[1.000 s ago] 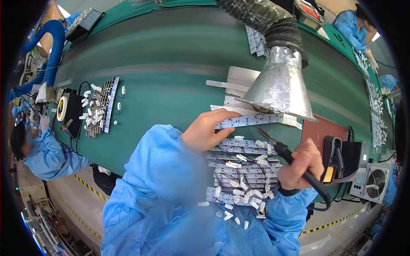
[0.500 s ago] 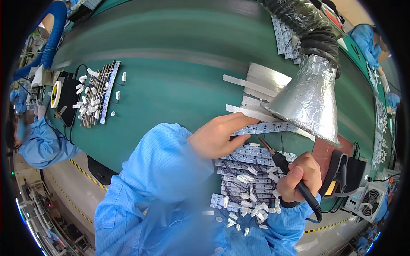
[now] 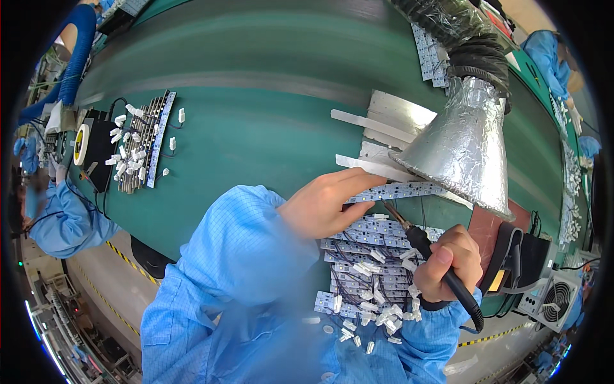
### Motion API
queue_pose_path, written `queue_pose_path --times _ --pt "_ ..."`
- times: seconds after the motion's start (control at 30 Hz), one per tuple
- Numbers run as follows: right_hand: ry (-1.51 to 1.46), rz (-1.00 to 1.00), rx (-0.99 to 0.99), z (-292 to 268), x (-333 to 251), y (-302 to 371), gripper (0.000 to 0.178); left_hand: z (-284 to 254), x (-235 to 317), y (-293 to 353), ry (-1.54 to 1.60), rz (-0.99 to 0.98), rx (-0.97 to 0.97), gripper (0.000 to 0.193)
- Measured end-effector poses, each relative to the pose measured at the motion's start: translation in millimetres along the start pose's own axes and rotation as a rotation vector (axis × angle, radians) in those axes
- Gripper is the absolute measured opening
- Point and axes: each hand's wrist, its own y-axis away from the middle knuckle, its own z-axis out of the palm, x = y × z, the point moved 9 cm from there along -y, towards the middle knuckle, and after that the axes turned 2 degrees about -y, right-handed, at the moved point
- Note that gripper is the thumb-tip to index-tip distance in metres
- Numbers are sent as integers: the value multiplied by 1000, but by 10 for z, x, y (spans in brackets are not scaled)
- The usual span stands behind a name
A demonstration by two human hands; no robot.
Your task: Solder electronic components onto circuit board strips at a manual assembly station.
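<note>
My left hand [image 3: 332,203] pinches the left end of a narrow, pale circuit board strip [image 3: 406,190] between thumb and fingers. My right hand [image 3: 449,264] is closed round the black handle of a soldering iron [image 3: 419,242]. Its metal tip points up and left, close by the strip's lower edge and near my left thumb; whether it touches is too small to tell. Below the strip lie rows of similar circuit boards [image 3: 364,280], with dark wires and white connectors [image 3: 389,318] on them. The ends of my left fingers are partly hidden behind the strip.
A foil-covered fume hood [image 3: 460,150] leans over a metal plate [image 3: 400,115] beyond the strip. At right stand a soldering iron holder [image 3: 508,256] and a box with a fan [image 3: 555,304]. Another board pile [image 3: 144,141] lies at left. Co-workers in blue sit at both sides.
The soldering iron's tip has shifted very slightly left along the strip. Both hands keep the same grip.
</note>
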Motion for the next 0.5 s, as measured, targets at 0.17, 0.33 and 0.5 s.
queue_pose_path --times 0.17,0.33,0.5 --pt "2 -1 5 -1 5 -2 25 -6 8 -2 -5 5 10 41" --pt "17 -8 -14 6 -24 -20 24 -3 17 2 -2 10 9 41" --pt "16 -6 -10 32 -19 -6 24 -4 -7 8 -13 -2 5 41"
